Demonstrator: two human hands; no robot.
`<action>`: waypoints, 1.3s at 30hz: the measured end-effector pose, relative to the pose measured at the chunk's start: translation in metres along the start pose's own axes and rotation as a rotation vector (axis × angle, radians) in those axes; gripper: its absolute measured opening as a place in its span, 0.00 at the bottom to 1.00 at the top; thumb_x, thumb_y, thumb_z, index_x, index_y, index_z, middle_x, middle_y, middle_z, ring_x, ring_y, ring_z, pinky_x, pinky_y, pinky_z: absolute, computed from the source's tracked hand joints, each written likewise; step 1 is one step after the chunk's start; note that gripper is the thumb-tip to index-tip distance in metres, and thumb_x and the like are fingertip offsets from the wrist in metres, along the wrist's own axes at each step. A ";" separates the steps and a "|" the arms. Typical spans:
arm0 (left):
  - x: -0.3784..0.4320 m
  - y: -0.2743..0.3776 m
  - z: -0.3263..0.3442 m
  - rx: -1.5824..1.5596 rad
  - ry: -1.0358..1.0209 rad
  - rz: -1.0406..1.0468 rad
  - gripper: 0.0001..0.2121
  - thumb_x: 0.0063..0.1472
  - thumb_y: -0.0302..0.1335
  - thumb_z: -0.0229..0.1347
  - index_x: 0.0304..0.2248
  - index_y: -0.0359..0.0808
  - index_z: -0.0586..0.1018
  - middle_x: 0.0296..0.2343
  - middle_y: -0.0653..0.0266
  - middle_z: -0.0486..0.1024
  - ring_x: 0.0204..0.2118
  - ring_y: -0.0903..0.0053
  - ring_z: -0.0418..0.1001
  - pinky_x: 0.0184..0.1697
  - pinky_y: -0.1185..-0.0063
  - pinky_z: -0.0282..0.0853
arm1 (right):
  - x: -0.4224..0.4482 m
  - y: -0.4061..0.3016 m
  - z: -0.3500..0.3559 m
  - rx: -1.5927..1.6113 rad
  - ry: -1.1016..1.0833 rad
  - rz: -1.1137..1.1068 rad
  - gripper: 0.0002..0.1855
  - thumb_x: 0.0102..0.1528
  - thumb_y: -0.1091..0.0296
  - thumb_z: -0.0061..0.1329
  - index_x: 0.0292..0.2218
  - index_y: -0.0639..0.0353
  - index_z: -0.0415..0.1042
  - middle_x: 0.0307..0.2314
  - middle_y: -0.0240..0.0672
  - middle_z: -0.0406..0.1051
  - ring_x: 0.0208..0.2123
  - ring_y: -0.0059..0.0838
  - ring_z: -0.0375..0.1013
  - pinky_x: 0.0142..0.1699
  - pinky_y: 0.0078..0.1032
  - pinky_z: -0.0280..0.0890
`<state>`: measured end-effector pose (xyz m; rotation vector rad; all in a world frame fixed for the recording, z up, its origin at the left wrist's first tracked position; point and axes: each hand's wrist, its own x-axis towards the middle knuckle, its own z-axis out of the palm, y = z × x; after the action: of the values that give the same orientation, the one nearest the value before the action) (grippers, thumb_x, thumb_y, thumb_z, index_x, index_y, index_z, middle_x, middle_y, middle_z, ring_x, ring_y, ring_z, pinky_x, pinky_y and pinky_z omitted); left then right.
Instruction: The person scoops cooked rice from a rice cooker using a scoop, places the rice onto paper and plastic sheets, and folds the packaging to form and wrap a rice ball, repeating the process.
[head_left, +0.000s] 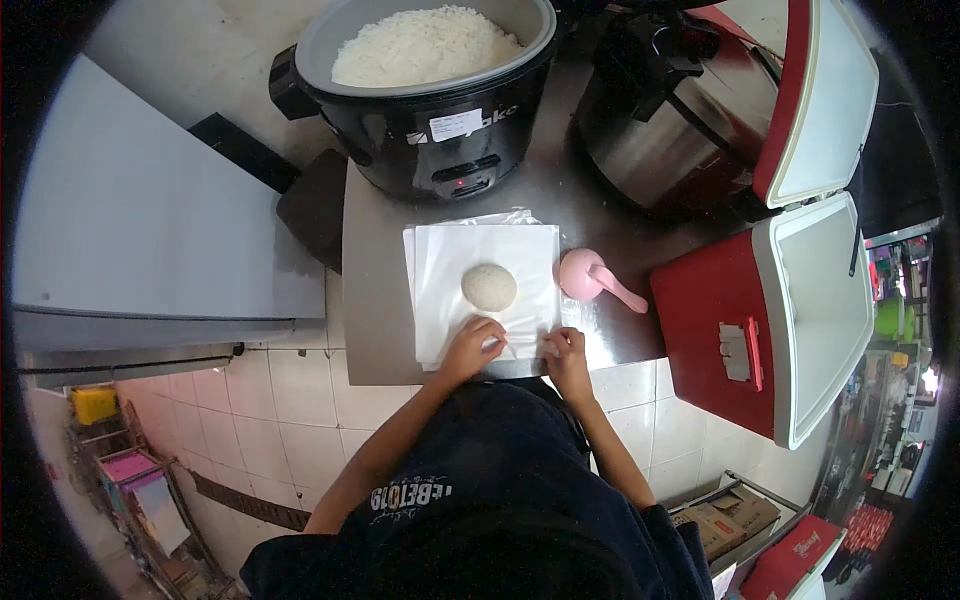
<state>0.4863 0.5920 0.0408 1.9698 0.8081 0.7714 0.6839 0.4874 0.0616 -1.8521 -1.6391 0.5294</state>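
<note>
A rounded mound of white rice (489, 288) sits on a stack of white paper sheets (442, 247) on the metal table. My left hand (475, 346) rests at the lower part of the sheets, just below the mound, fingers curled by the paper's edge. At the lower right corner of the stack is my right hand (567, 355), its fingertips bent close together near the paper. Whether either hand pinches a sheet cannot be told. A pink plastic scoop (582, 275) lies right of the paper, its handle pointing down to the right.
Behind the paper stands a large black rice cooker (442, 142) heaped with cooked rice (431, 49). A steel and black cooker (660, 142) is at the back right. An open red cooler box (712, 337) stands right of the table (382, 315). A grey-white appliance (165, 202) is at left.
</note>
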 end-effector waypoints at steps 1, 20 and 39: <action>0.001 0.002 0.000 0.011 0.019 -0.010 0.05 0.46 0.19 0.59 0.24 0.34 0.74 0.29 0.62 0.74 0.36 0.65 0.71 0.42 0.71 0.66 | -0.002 0.002 0.003 0.034 0.063 0.085 0.17 0.42 0.83 0.53 0.37 0.64 0.71 0.37 0.44 0.64 0.38 0.39 0.68 0.43 0.29 0.65; 0.023 0.021 0.039 -0.580 -0.098 -0.623 0.11 0.58 0.31 0.57 0.34 0.29 0.78 0.26 0.63 0.78 0.26 0.84 0.73 0.27 0.81 0.70 | 0.010 -0.020 0.022 0.280 0.174 0.370 0.06 0.47 0.77 0.53 0.28 0.68 0.71 0.20 0.40 0.73 0.22 0.25 0.72 0.31 0.23 0.67; 0.018 0.035 -0.008 -0.975 -0.048 -0.754 0.12 0.59 0.29 0.56 0.39 0.28 0.77 0.33 0.64 0.75 0.36 0.80 0.74 0.43 0.81 0.72 | 0.028 -0.051 0.009 1.072 0.010 0.517 0.19 0.56 0.69 0.52 0.49 0.64 0.70 0.28 0.24 0.68 0.29 0.15 0.65 0.37 0.15 0.63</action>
<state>0.4996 0.5947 0.0790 0.7260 0.8328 0.4928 0.6447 0.5195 0.0912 -1.3635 -0.5652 1.2922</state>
